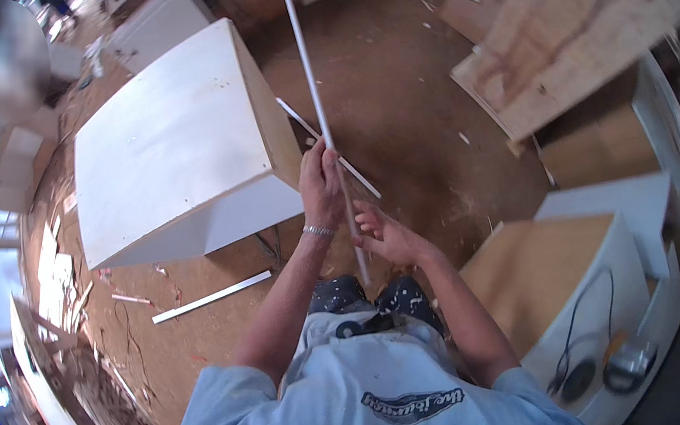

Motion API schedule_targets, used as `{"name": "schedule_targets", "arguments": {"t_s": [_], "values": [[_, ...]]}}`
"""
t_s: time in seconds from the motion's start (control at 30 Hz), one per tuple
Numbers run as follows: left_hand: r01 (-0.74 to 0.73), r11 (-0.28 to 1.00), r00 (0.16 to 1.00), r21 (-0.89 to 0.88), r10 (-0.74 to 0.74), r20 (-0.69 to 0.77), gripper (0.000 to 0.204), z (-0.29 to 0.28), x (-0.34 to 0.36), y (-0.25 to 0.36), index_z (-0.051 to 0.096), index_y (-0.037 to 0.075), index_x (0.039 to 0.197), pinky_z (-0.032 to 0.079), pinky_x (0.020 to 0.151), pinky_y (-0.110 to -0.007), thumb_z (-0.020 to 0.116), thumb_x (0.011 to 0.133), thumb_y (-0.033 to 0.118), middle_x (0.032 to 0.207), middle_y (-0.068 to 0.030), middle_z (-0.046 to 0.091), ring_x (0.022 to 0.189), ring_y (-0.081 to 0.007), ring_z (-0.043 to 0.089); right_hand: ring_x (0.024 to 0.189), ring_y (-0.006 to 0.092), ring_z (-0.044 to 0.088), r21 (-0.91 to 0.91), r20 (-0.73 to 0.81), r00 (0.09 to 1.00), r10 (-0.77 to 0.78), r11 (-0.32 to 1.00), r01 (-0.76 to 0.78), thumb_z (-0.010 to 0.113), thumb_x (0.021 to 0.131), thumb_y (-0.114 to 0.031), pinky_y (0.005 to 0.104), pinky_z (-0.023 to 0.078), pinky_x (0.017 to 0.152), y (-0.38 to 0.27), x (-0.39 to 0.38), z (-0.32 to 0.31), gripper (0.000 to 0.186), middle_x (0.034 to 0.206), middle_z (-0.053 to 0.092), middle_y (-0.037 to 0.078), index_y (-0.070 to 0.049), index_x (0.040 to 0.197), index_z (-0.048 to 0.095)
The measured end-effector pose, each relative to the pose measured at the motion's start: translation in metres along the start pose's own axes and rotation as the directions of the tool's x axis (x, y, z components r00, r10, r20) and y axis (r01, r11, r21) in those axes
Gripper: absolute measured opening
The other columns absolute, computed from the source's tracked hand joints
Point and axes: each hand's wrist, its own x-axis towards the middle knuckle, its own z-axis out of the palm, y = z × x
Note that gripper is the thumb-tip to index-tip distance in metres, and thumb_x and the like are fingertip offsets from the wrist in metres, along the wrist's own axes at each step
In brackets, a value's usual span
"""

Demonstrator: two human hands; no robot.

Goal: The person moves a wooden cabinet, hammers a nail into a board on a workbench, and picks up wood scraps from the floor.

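A long, thin, pale strip [305,59] stands almost upright in front of me, running from the top edge of the view down toward my legs. Wrapped round its middle is my left hand [320,187], closed, with a metal bracelet at the wrist. Lower down, my right hand [392,238] has its fingers curled at the strip, with the thumb against it. To the left of my hands a large white box-like cabinet [171,141] rests on the floor. Another white strip [361,178] lies behind my hands, partly hidden by them.
A short white strip [212,297] lies on the brown floor [423,121]. At right stand a cabinet with a tan panel [533,267] and a large stained wooden board [576,28]. A corded power tool [628,363] sits at lower right. Wood scraps [53,264] litter the left.
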Motion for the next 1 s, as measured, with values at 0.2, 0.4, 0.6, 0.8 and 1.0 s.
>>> {"name": "schedule_targets", "arguments": {"t_s": [0.2,0.4,0.6,0.8,1.0], "values": [[0.125,0.904,0.988,0.409,-0.075,-0.138,0.033,-0.042,0.024,-0.058,0.055,-0.001,0.132,0.051,0.088,-0.047,0.045,0.104,0.011,0.105,-0.0222,0.063,0.100,-0.0398,0.063,0.120,0.0246,0.061,-0.046,0.267,0.961,0.071,0.997,-0.061,0.067,0.097,-0.033,0.0397,0.047,0.105,-0.051,0.121,-0.071,0.060,0.130,0.063,0.017,-0.004,0.145,0.047],[0.228,0.797,0.971,0.559,-0.145,-0.190,0.032,-0.061,0.058,-0.090,0.056,0.000,0.127,0.051,0.085,-0.049,0.046,0.097,0.003,0.108,-0.0230,0.063,0.099,-0.0425,0.062,0.090,0.0179,0.069,0.125,0.339,0.941,-0.008,0.991,-0.037,0.061,0.099,-0.025,0.0335,0.055,0.082,-0.085,0.284,-0.062,0.036,0.102,0.069,0.012,0.002,0.124,0.058],[0.247,0.818,0.963,0.519,-0.147,-0.227,0.024,-0.049,0.088,-0.082,0.059,0.002,0.119,0.053,0.078,-0.046,0.058,0.097,0.011,0.097,-0.0184,0.061,0.092,-0.0365,0.062,0.079,0.0184,0.070,0.082,0.117,0.980,0.162,0.982,-0.172,0.060,0.101,-0.026,0.0321,0.059,0.067,-0.084,0.403,-0.031,0.029,0.096,0.069,0.012,0.000,0.114,0.058],[0.264,0.827,0.938,0.497,-0.099,-0.333,0.027,-0.039,0.109,-0.078,0.063,0.003,0.117,0.052,0.082,-0.045,0.066,0.091,0.008,0.097,-0.0138,0.059,0.094,-0.0335,0.060,0.085,0.0187,0.071,0.132,0.342,0.917,0.204,0.956,-0.262,0.064,0.100,-0.027,0.0332,0.060,0.070,-0.089,0.450,-0.036,0.027,0.095,0.070,0.010,-0.003,0.111,0.058],[0.426,0.740,0.876,0.521,-0.193,-0.443,0.029,-0.031,0.143,-0.084,0.065,0.004,0.113,0.050,0.082,-0.043,0.067,0.084,0.001,0.097,-0.0126,0.058,0.092,-0.0323,0.058,0.088,0.0159,0.068,0.077,0.488,0.829,0.272,0.933,-0.351,0.069,0.096,-0.019,0.0276,0.064,0.067,-0.093,0.496,-0.045,0.033,0.104,0.067,0.009,0.001,0.120,0.062]]}}
